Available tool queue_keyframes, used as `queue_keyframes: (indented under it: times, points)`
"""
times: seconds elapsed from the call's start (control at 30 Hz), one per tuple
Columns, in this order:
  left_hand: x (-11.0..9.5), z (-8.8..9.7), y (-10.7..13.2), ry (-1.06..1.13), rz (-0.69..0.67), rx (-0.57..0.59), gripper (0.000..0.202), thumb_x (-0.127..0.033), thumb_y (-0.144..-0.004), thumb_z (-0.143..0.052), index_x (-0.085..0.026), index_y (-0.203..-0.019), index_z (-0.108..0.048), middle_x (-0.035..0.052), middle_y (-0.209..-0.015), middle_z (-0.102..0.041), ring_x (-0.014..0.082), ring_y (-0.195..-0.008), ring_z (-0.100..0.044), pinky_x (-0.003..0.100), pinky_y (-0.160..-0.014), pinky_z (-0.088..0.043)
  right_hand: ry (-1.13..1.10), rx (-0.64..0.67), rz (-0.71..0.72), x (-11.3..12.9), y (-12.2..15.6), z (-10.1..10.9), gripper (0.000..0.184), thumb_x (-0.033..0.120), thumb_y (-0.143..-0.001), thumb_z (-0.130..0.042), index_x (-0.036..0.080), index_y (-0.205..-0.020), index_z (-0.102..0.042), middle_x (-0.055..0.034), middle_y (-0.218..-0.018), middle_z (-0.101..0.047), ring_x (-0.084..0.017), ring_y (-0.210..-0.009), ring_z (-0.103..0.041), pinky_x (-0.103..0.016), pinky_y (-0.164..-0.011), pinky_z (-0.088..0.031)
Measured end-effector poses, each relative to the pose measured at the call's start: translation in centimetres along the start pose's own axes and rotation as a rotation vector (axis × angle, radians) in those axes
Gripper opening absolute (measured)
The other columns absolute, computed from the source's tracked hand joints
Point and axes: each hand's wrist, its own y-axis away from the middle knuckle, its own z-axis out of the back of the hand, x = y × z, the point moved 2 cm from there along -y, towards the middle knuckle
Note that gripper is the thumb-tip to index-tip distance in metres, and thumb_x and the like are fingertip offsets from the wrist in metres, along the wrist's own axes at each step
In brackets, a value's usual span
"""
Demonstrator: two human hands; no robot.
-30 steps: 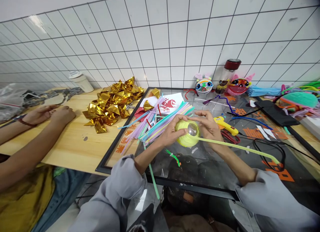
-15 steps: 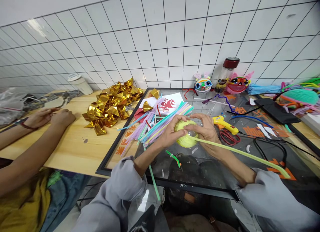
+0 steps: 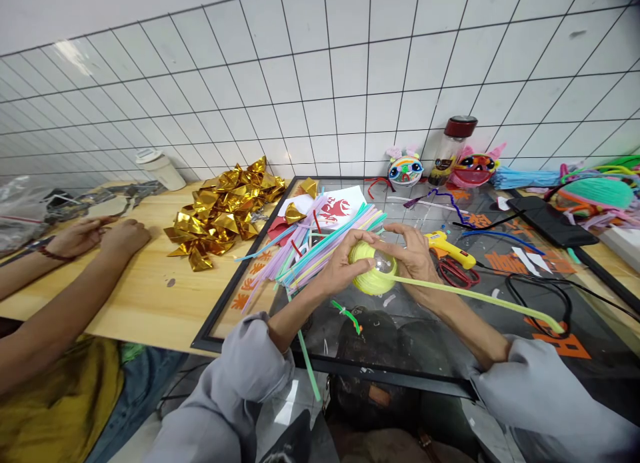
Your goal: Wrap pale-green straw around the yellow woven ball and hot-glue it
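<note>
Your two hands meet over the table, with the round, clear ball wound in fuzzy yellow strip (image 3: 373,281) held up between them. Your left hand (image 3: 345,262) has it closed in, thumb laid across the front of the winding, fingers bent round behind. Your right hand (image 3: 417,260) curls over the other side, fingers close in on the ball; whether they pinch the strip too, I can't tell. Off the ball runs the long, loose yellow tail (image 3: 480,295), out past your right wrist. Best to hold it taut, turn the ball rather than the tail, and lay each round snug against the last. That bare clear patch (image 3: 384,261) wants a light touch, since smooth plastic probably slips.

Around you now: the dark glass panel in a black frame (image 3: 425,346) lies beneath it all. Gold foil folds (image 3: 225,206) heap up on the left, well apart. Nearer, just beyond your left wrist, sits the pastel bundle of fuzzy sticks (image 3: 320,250). On the right, the looped black cable (image 3: 540,286) lies right by the tail's end, the likeliest snag. The yellow glue gun (image 3: 453,250) rests near your right hand, red-handled scissors (image 3: 457,274) beside it. Smallest, a twisted green scrap (image 3: 349,314) lies below the ball, out of the way.
</note>
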Motion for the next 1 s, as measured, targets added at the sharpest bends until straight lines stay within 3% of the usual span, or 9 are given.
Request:
queue_keyframes:
  times: [0.17,0.4,0.63,0.9,1.0]
  points:
    - [0.1,0.1,0.1,-0.02,0.043,-0.004,0.036,-0.037,-0.08,-0.072,-0.023,-0.107,-0.053,0.0065,-0.121,-0.061,0.0239,-0.114,-0.057,0.035,-0.099,-0.045,-0.082,0.061,0.012,1.1,-0.2,0.2,0.033,0.024,-0.101,-0.05,0.039,-0.112,-0.078,-0.0062,-0.132,-0.063,-0.029,-0.122,-0.056,-0.051,-0.099,-0.045]
    - [0.1,0.1,0.1,-0.001,0.037,0.0,0.033,-0.035,-0.081,-0.072,-0.023,-0.105,-0.054,0.0067,-0.127,-0.06,0.0242,-0.121,-0.056,0.036,-0.104,-0.043,-0.124,0.017,-0.12,0.0,0.3,0.2,0.039,0.037,-0.104,-0.04,0.035,-0.129,-0.07,-0.0111,-0.133,-0.059,-0.031,-0.124,-0.054,-0.053,-0.1,-0.043]
    - [-0.3,0.2,0.2,-0.026,0.064,0.003,0.029,-0.031,-0.081,-0.069,-0.023,-0.104,-0.054,0.0078,-0.134,-0.059,0.0261,-0.128,-0.055,0.038,-0.108,-0.041,-0.31,-0.037,-0.158,-0.5,0.4,0.1,0.039,0.043,-0.103,-0.042,0.032,-0.117,-0.077,-0.01,-0.125,-0.06,-0.028,-0.122,-0.057,-0.049,-0.101,-0.047]
    - [-0.3,0.1,0.1,-0.017,0.034,0.008,0.029,-0.033,-0.081,-0.069,-0.023,-0.104,-0.054,0.0066,-0.129,-0.061,0.0258,-0.129,-0.054,0.039,-0.112,-0.038,-0.218,0.042,-0.096,1.6,0.1,0.6,0.036,0.022,-0.1,-0.045,0.034,-0.11,-0.078,-0.0079,-0.129,-0.061,-0.028,-0.123,-0.055,-0.05,-0.102,-0.045]
    - [-0.3,0.2,0.1,-0.02,0.025,0.005,0.031,-0.034,-0.08,-0.07,-0.023,-0.104,-0.054,0.0063,-0.128,-0.062,0.0261,-0.129,-0.055,0.04,-0.113,-0.038,-0.225,0.089,-0.07,2.1,0.0,0.8,0.038,0.021,-0.1,-0.043,0.035,-0.11,-0.077,-0.0069,-0.131,-0.062,-0.027,-0.124,-0.055,-0.049,-0.103,-0.044]
